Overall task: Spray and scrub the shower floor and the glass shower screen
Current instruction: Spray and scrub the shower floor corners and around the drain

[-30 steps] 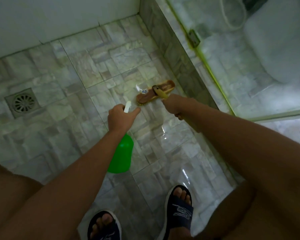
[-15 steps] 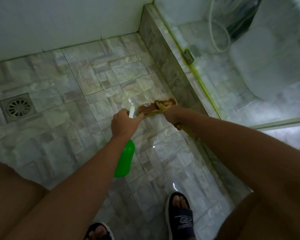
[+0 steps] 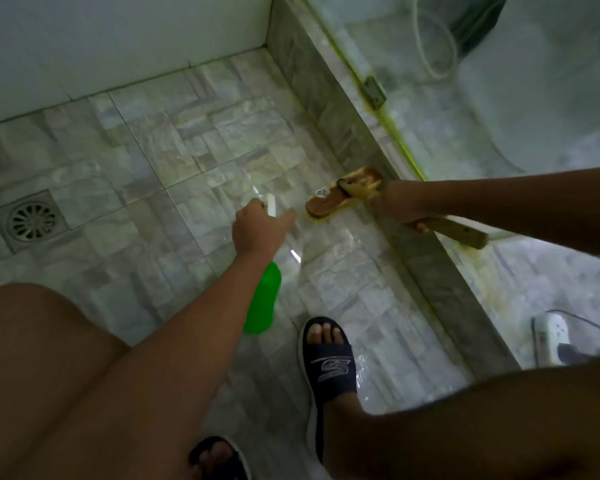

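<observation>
Your scrub brush [image 3: 340,199] sat against tiled curb [image 3: 329,109]; wet shower floor [image 3: 174,161] lay open leftward toward drain [image 3: 30,221]. Right hand [image 3: 400,204] clutched wooden handle; left hand [image 3: 258,230] clasped green spray bottle [image 3: 262,303].

A: Brush?
B: Wooden scrub brush [image 3: 343,199], bristles down on wet marble-look shower floor [image 3: 187,150], right by glass screen [image 3: 499,98] curb.
A: Sprayer?
B: Green spray bottle [image 3: 262,299], white nozzle up, off the floor.

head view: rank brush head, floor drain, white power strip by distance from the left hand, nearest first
From the left hand, which grips the green spray bottle:
1. Brush head, just right of the hand, by the curb.
2. Floor drain, far left on the shower floor.
3. White power strip, lower right, beyond the glass.
</observation>
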`<state>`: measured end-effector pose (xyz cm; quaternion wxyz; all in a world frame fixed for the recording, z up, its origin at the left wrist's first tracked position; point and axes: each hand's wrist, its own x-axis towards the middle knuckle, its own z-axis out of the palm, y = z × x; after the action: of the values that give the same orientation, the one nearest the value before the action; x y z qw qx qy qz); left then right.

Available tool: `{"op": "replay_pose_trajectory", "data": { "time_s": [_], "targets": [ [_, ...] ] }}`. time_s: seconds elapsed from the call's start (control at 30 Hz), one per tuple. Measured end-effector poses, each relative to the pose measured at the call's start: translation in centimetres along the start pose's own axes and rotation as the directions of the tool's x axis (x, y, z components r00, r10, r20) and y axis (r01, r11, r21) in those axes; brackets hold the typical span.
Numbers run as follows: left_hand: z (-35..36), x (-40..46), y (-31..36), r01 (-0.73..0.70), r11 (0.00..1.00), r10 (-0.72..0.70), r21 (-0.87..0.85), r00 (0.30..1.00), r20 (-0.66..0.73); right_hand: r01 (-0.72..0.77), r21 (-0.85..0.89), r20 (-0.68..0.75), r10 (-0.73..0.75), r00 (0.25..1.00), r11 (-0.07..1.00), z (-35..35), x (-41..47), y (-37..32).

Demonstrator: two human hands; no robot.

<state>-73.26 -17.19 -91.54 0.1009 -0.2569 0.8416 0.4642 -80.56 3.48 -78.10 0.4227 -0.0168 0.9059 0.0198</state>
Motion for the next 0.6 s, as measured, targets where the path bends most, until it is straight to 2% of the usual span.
{"op": "replay_pose_trajectory", "data": {
  "time_s": [0.03, 0.1, 0.2, 0.27, 0.37, 0.47, 0.53, 0.6],
  "targets": [
    [0.0, 0.1, -0.1, -0.002, 1.000, 0.002, 0.011, 1.000, -0.013, -0.020, -0.071, 0.036, 0.022, 0.999, 0.997, 1.4, 0.8, 1.1],
    [0.0, 0.3, -0.4, -0.008, 0.999, 0.008, 0.037, 1.000, -0.016, -0.074, -0.109, 0.042, 0.079, 0.996, 0.991, 4.5, 2.1, 2.2],
    [-0.5, 0.9, -0.9, -0.005, 0.995, 0.005, 0.095, 1.000, -0.005, -0.063, 0.031, 0.056, 0.062, 0.997, 0.997, 7.2, 3.3, 1.5],
    [-0.8, 1.3, -1.5, 0.013, 0.992, -0.013, 0.128, 1.000, -0.005, -0.083, 0.140, 0.002, 0.083, 0.997, 0.987, 7.3, 4.7, 1.1],
    [-1.3, 1.7, -2.0, 0.037, 0.990, -0.037, 0.139, 0.999, -0.005, -0.070, 0.241, 0.044, 0.061, 0.997, 0.968, 6.0, 6.3, 0.6],
    [-1.6, 1.8, -1.8, 0.043, 0.992, -0.043, 0.123, 0.999, 0.002, -0.038, 0.207, 0.066, 0.025, 0.997, 0.978, 4.9, 6.0, 0.5],
    [-1.7, 1.9, -1.5, 0.038, 0.990, -0.037, 0.133, 0.999, -0.006, -0.016, 0.149, 0.041, 0.010, 0.999, 0.989, 5.3, 5.9, 1.0],
    [-1.8, 2.0, -1.2, 0.038, 0.991, -0.037, 0.130, 0.999, -0.006, -0.026, 0.166, 0.009, 0.025, 1.000, 0.986, 5.9, 5.6, 1.3]
  ]
}}
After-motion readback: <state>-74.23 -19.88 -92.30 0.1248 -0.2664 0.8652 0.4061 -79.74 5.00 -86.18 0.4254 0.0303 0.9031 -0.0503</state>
